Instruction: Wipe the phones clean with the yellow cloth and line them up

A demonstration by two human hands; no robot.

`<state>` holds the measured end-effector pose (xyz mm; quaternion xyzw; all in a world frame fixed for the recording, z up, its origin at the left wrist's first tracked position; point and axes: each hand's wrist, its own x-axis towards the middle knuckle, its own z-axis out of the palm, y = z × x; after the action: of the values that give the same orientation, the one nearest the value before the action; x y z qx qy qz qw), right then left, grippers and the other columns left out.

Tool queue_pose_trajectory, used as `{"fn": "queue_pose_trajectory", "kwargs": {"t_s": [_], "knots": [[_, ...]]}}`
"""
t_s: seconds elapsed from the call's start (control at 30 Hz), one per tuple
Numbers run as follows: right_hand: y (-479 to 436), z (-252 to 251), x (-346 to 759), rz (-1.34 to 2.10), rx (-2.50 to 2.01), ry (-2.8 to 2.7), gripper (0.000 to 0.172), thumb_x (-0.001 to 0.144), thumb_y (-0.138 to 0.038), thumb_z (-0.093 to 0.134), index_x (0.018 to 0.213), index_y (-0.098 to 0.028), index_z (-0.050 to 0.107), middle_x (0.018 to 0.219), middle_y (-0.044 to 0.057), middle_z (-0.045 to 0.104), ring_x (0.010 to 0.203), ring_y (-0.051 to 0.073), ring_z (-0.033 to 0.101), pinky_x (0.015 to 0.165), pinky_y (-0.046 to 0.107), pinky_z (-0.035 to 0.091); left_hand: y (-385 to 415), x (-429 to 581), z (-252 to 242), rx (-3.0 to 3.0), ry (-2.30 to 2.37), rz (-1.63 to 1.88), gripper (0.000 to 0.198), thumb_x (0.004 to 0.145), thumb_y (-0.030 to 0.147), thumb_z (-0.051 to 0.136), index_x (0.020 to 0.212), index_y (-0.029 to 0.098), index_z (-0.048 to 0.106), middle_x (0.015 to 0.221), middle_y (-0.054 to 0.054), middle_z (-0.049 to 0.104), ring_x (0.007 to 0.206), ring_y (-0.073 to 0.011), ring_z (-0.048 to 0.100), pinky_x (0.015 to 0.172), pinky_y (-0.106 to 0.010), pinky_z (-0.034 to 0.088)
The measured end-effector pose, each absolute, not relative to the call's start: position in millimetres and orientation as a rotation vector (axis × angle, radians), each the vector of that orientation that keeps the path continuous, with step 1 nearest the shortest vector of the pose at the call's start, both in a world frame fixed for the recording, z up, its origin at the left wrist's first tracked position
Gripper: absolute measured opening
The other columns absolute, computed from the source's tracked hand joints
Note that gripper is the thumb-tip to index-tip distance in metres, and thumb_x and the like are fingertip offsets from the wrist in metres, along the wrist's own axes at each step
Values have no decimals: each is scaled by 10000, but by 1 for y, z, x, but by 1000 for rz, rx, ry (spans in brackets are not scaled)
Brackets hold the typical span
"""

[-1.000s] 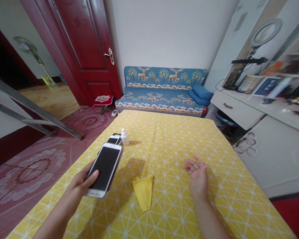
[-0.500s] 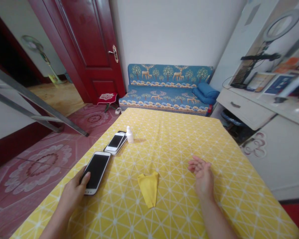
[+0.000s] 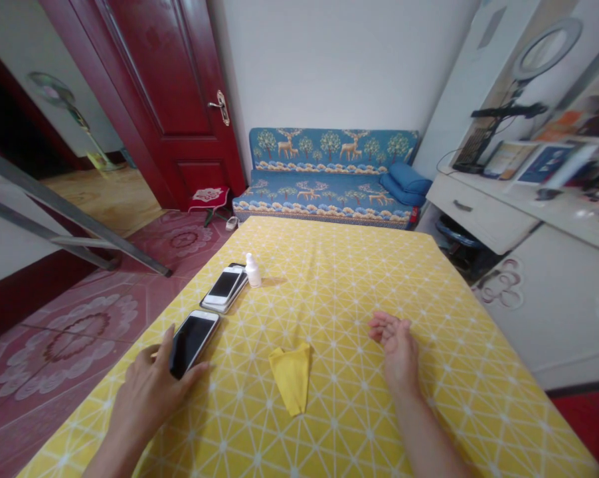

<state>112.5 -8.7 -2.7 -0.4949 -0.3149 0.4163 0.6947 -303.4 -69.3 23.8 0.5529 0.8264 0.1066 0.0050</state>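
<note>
A large smartphone (image 3: 194, 342) with a white front and dark screen lies at the left side of the table. My left hand (image 3: 153, 378) spans its lower end, thumb along the right edge and fingers along the left edge. Further back, a smaller white phone (image 3: 224, 285) rests on top of another phone, beside a small white bottle (image 3: 253, 272) standing upright. A folded yellow cloth (image 3: 292, 378) lies in the middle, between my hands. My right hand (image 3: 396, 342) rests on the table to the right of the cloth, palm turned up, fingers loosely bent and holding nothing.
The table (image 3: 339, 279) wears a yellow cloth with white lines. Behind it stands a blue patterned sofa (image 3: 319, 179). On the right is a white cabinet (image 3: 479, 206) bearing a ring light (image 3: 571, 30). A red stool (image 3: 210, 197) and metal legs (image 3: 110, 236) are at left.
My left hand has shifted from the phone's left side to straddle its lower end, thumb now on the right edge. The phone has tilted flatter. The view has swung slightly; my right hand stays put.
</note>
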Motion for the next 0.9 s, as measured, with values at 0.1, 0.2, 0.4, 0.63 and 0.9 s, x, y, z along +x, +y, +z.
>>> {"fn": "queue_pose_trajectory", "kwargs": {"t_s": [0.1,0.2,0.4,0.63,0.9], "knots": [[-10,-2,112,929,-1112,-707,544,827,-657,465,924,-151,641,785,57,649,665,160,584,636,303,467,-70,-301,27,1816,2592,156,900,785,699,344,1471,126,238,1120,-228,557,1017,-398,571,794,-472,462],[-10,-2,112,923,-1123,-710,529,834,-642,470,919,-149,643,789,61,649,676,167,589,643,307,471,-66,-309,27,1811,2557,75,922,786,706,339,1477,111,204,1045,-215,571,979,-387,585,791,-454,455],[-10,-4,111,907,-1158,-741,524,828,-632,488,925,-144,652,790,64,653,667,166,588,638,305,476,-37,-292,40,2008,2565,252,1039,693,763,439,1486,141,184,1345,-245,417,1232,-427,424,945,-489,376],[-9,-7,113,905,-1171,-754,489,811,-611,541,912,-147,656,774,55,652,642,157,588,627,301,488,46,-255,62,1927,2392,287,773,824,509,447,1447,87,266,1154,-210,602,1092,-326,570,874,-376,423],[-9,-8,111,904,-1204,-762,455,821,-585,554,929,-154,657,780,44,656,642,141,575,643,288,493,58,-243,57,1800,2651,327,673,786,444,490,1375,135,391,1152,-209,595,1030,-350,590,764,-375,445]]}}
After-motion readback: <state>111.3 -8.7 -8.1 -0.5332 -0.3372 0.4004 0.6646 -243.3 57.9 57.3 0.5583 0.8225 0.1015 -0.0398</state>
